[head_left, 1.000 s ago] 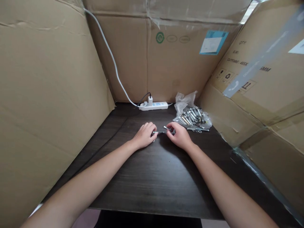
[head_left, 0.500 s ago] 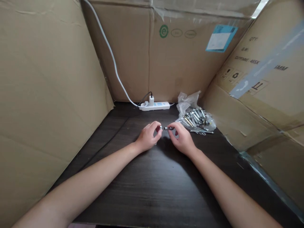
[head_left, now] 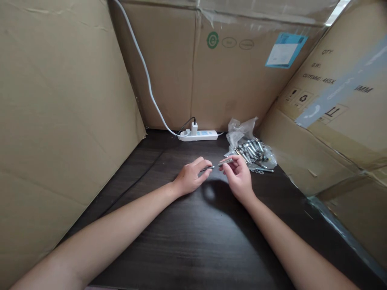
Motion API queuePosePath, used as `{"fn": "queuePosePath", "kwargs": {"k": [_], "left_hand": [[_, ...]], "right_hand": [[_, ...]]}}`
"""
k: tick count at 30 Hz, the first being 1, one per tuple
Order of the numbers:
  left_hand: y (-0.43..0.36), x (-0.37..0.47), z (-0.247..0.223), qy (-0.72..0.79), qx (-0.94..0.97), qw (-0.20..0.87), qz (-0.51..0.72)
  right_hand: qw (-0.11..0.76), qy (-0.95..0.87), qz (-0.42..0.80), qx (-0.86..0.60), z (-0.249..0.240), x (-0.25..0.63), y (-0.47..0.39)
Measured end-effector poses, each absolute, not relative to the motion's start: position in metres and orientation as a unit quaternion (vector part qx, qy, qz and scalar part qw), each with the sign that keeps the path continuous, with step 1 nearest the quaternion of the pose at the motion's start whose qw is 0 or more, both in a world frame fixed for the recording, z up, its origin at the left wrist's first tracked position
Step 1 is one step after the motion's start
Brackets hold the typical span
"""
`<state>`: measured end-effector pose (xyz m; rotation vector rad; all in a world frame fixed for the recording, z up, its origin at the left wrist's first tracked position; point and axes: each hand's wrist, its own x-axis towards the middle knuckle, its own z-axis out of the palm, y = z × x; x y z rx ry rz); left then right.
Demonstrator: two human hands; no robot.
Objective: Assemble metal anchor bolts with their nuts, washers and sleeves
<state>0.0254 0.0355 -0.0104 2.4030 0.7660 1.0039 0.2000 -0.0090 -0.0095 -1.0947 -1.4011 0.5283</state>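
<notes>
My left hand [head_left: 193,176] pinches a slim metal bolt [head_left: 208,168] between thumb and fingers, its tip pointing right. Opposite it, my right hand [head_left: 238,177] grips a short metal sleeve [head_left: 225,162] by thumb and fingertips, tilted slightly up to the right. A small gap separates the two pieces. Both hands are above the dark table [head_left: 181,237]. Beyond my right hand, a clear plastic bag [head_left: 240,131] lies open with several metal anchor bolts [head_left: 252,150] in it.
Near the bag lie a loose bolt [head_left: 266,170] and small washers [head_left: 260,172]. At the back stands a white power strip [head_left: 202,136] with a plugged-in charger [head_left: 194,129]. A black cable [head_left: 136,183] crosses the left side. Cardboard walls [head_left: 163,72] enclose the table.
The left-hand bolt has turned from nearly end-on to lengthwise, with more of it showing. My right hand has moved a little right and its sleeve has tilted.
</notes>
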Motion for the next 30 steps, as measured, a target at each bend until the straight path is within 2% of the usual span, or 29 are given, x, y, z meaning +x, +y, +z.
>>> {"fn": "queuePosePath", "kwargs": {"k": [5, 15, 20, 30], "left_hand": [[0.034, 0.025, -0.01, 0.271, 0.869, 0.213, 0.356], [0.031, 0.026, -0.009, 0.319, 0.846, 0.233, 0.357], [0.029, 0.022, -0.008, 0.332, 0.857, 0.237, 0.316], [0.035, 0.024, -0.01, 0.287, 0.782, 0.385, 0.398]], "right_hand": [[0.632, -0.532, 0.356, -0.436, -0.004, 0.19, -0.015], [0.579, -0.555, 0.385, -0.457, -0.013, 0.188, -0.017], [0.532, -0.598, 0.346, -0.491, -0.014, 0.187, -0.022], [0.349, -0.733, 0.181, -0.555, -0.003, 0.19, -0.027]]}}
